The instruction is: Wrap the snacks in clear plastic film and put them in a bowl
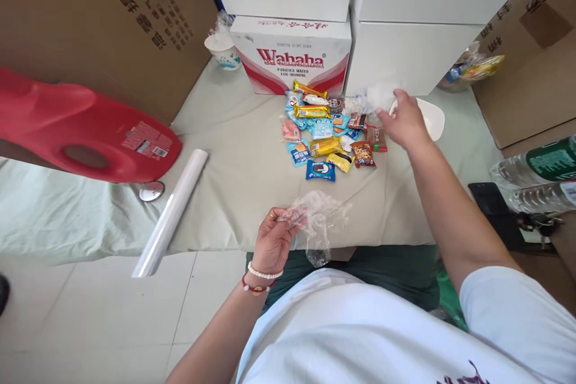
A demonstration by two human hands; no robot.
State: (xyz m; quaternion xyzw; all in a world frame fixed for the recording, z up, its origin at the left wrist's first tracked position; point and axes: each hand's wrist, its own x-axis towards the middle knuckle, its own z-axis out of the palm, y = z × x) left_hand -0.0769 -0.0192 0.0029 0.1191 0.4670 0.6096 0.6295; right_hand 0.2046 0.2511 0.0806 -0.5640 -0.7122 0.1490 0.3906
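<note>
Low over the table's front edge, my left hand (275, 239) pinches a crumpled clear plastic bag (317, 213), part of which hangs down past the edge. My right hand (405, 120) reaches to the back right, thumb and forefinger apart. Beside those fingertips is some blurred clear plastic (378, 98). Left of this hand lies a pile of small wrapped snacks, among them a blue packet (320, 170), a yellow packet (326, 146) and a brown packet (362, 154). A white bowl (432, 119) stands partly behind my right wrist.
A Wahaha water carton (292, 57) stands behind the snacks, with a paper cup (224, 51) beside it. On the left are a red jug (90, 126) and a white roll (171, 213) overhanging the edge. Plastic bottles (540, 165) and a black phone (488, 198) lie right.
</note>
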